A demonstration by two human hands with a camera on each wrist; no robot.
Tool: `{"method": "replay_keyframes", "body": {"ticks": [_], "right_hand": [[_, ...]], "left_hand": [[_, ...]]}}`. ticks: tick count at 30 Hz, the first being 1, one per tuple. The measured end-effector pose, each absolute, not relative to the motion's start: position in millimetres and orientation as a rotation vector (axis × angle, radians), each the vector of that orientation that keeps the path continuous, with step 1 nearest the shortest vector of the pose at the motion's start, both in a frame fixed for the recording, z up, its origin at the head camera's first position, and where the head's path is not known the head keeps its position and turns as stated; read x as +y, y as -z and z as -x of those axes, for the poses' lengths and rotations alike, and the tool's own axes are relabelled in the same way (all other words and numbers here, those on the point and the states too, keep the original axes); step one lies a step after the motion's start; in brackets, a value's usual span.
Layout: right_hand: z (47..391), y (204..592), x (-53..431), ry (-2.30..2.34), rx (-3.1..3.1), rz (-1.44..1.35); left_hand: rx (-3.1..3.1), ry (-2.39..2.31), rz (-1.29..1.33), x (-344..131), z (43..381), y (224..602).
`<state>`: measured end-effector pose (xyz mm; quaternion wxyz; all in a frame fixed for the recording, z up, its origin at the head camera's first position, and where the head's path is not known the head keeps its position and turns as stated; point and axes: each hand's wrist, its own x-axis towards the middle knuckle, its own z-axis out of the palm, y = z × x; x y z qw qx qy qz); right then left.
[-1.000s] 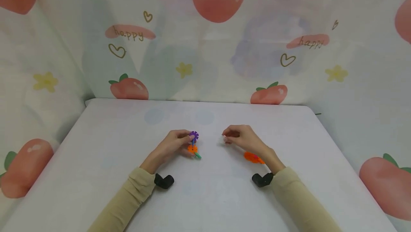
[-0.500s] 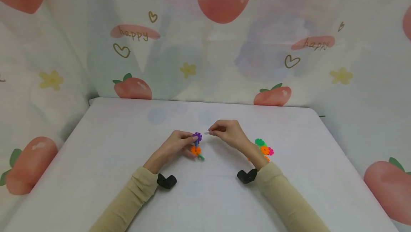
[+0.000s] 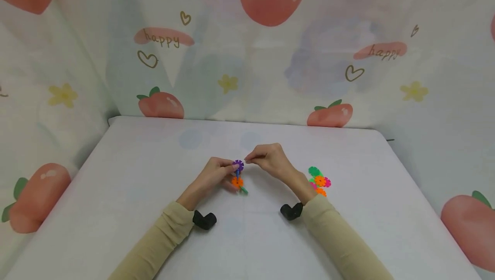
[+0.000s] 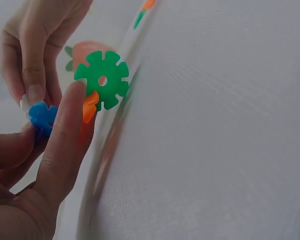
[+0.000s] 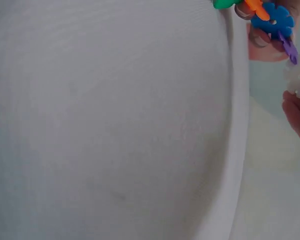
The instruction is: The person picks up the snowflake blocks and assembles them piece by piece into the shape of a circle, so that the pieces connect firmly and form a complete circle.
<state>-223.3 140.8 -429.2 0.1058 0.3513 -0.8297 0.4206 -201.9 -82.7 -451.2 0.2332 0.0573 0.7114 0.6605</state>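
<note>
My left hand (image 3: 213, 176) pinches a chain of notched plastic snowflake discs. In the chain are a purple disc (image 3: 240, 166), a blue disc (image 4: 39, 116), an orange disc (image 3: 237, 182) and a green disc (image 4: 113, 75). The purple one is at the top in the head view, the green at the lower end. Between thumb and fingers, my right hand (image 3: 272, 159) pinches a white disc (image 5: 294, 75). In the right wrist view its edge meets the purple disc (image 5: 288, 49); whether the slots interlock I cannot tell.
Right of the right forearm lies a small pile of loose discs on the white table (image 3: 247, 245): a green disc (image 3: 314, 171), orange discs (image 3: 320, 180) and pink discs (image 3: 328, 182). A printed cloth backdrop (image 3: 267, 65) rises behind and at both sides.
My right hand has moved left with the white disc, up to the purple disc. The pile now shows more beside the forearm. My left hand has kept its grip, nearly in place.
</note>
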Motion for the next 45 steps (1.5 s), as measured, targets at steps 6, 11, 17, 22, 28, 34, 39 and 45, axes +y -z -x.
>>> {"method": "replay_keyframes", "body": {"ticks": [6,11,17,22,28,34,39,45], "right_hand": [[225,434,139,-1.266,-2.387,-1.094],[225,432,136,-1.280,-2.396,-1.072],[221,425,144,-1.255,-2.623,-0.963],[210,423,165,-1.175,-2.747,-0.885],[197,424,200,-1.095,-2.823,-0.773],[191,423,234,-1.037,-2.915,-0.633],[190,422,259,-0.987,-2.929,-0.565],[192,421,284,-0.878,-3.031,-0.446]], "left_hand": [[1.915,-1.856,-0.126,-81,201,452],[1.940,-1.841,-0.168,-81,201,451],[1.907,-1.736,-0.259,-84,204,447],[1.928,-1.673,-0.262,-88,206,446],[1.928,-1.676,-0.288,-90,206,450],[1.831,-1.739,-0.321,-91,206,453],[1.750,-1.780,-0.332,-93,206,451],[1.745,-1.778,-0.335,-94,206,446]]}}
